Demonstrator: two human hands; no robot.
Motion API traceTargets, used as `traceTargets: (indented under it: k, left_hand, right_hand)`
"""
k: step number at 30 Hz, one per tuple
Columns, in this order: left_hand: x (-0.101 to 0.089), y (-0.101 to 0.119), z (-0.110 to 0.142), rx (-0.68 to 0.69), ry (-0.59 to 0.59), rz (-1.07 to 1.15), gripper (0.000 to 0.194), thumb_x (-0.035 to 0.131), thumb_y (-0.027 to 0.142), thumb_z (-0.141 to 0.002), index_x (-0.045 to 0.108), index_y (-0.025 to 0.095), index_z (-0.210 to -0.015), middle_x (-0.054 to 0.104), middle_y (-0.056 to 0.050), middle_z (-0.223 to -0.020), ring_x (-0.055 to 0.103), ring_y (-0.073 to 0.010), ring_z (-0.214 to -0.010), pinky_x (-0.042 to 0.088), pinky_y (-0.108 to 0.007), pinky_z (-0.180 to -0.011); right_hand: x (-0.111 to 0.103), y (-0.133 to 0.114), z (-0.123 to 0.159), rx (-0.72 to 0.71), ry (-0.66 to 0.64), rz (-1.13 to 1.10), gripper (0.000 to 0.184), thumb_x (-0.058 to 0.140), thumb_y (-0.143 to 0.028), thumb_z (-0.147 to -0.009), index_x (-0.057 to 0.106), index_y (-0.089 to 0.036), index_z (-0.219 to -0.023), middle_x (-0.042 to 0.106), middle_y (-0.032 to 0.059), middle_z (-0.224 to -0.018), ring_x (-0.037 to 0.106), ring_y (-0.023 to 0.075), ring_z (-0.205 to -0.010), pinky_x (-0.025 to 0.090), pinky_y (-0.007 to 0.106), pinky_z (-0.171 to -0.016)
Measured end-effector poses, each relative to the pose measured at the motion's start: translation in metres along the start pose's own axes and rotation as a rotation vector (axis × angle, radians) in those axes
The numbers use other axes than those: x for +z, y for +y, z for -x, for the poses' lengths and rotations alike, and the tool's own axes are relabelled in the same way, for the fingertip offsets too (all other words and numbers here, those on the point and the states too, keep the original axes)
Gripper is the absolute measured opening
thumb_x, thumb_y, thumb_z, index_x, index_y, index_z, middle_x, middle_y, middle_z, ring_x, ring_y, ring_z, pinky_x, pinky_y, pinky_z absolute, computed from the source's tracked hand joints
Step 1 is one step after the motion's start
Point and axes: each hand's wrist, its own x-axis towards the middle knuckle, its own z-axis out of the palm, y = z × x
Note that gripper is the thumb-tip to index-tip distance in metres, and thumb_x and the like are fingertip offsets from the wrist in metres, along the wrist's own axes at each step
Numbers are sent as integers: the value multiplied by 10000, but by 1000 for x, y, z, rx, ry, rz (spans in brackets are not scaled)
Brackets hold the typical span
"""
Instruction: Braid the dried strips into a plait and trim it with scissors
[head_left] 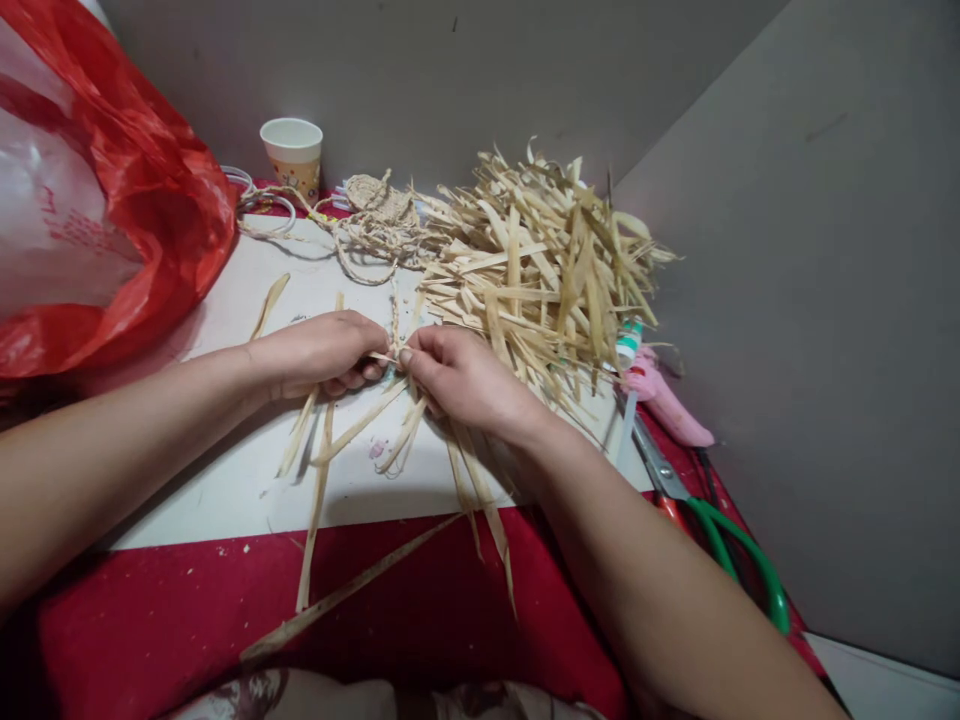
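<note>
My left hand [337,352] and my right hand [457,378] meet over the white board, both closed on the working end of a braid [395,305] of dry straw-coloured strips. From there the finished cord runs away toward a tangle of braided cord [375,235]. Loose strips [322,480] hang below my fingers, and some cross the board's front edge. Beyond my right hand lies a big heap of dry leaf strips [540,250]. My fingers hide the exact crossing of the strands.
A red plastic bag [172,200] stands at the left and a paper cup [294,160] at the back. Green-handled scissors [720,530], a pink glue gun [671,405] and a green-and-white tube [628,342] lie at the right, by a grey wall [810,300]. Red cloth [187,600] covers the table under the white board [195,500].
</note>
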Motion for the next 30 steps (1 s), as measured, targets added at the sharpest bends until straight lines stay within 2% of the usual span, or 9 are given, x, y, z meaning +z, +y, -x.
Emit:
traceTargets:
  k: [4,9,14,18,21,25,30]
  left_hand:
    - [-1,2,1,13,2,33,238,542,259,-790,504,157,-579,347,42,-473,217,-32,-352,129,-177,-327]
    - [-4,-1,1,72,16,8,229,570,269,-827,523,150,-636,366,58,-503,237,-17,-360,156,-148,-333]
    - [-5,-2,2,70,29,-1,192,569,245,-825,546,144,-663,383,63,-506,248,-14,-363,169,-141,-339]
    - [-3,-3,3,101,71,-40,209,580,244,-810,536,144,-632,390,62,-498,249,-15,-359,162,-154,-341]
    - [-2,-4,3,112,96,-32,239,575,235,-810,506,149,-599,390,59,-483,250,-18,-350,154,-165,-344]
    - [-1,-5,3,54,104,83,222,600,216,-788,517,139,-597,388,55,-466,231,-9,-352,143,-152,-352]
    - [-1,-4,3,-2,73,200,271,660,252,-753,509,137,-560,302,77,-420,203,-9,-355,128,-142,-349]
  right_hand:
    - [0,-6,2,-87,75,231,217,467,-206,-874,492,-177,-661,548,7,-657,442,117,-621,300,234,-589]
    - [-2,-12,3,-94,74,359,210,451,-224,-885,578,-166,-729,609,40,-718,470,135,-653,292,250,-598]
    - [-7,-12,4,-77,88,333,211,494,-253,-856,624,-165,-715,636,51,-716,494,141,-656,296,255,-593]
    - [-9,-15,6,-18,100,202,228,531,-248,-823,593,-164,-621,589,28,-608,457,119,-569,286,245,-550]
    - [-5,-18,9,-30,77,149,269,537,-273,-827,575,-164,-584,577,25,-581,438,110,-539,281,243,-536]
    - [4,-22,13,-84,54,313,243,478,-229,-838,633,-164,-662,633,57,-647,472,129,-553,274,264,-540]
    - [10,-27,17,-69,55,518,291,432,-232,-870,694,-145,-781,698,132,-770,561,182,-612,274,295,-543]
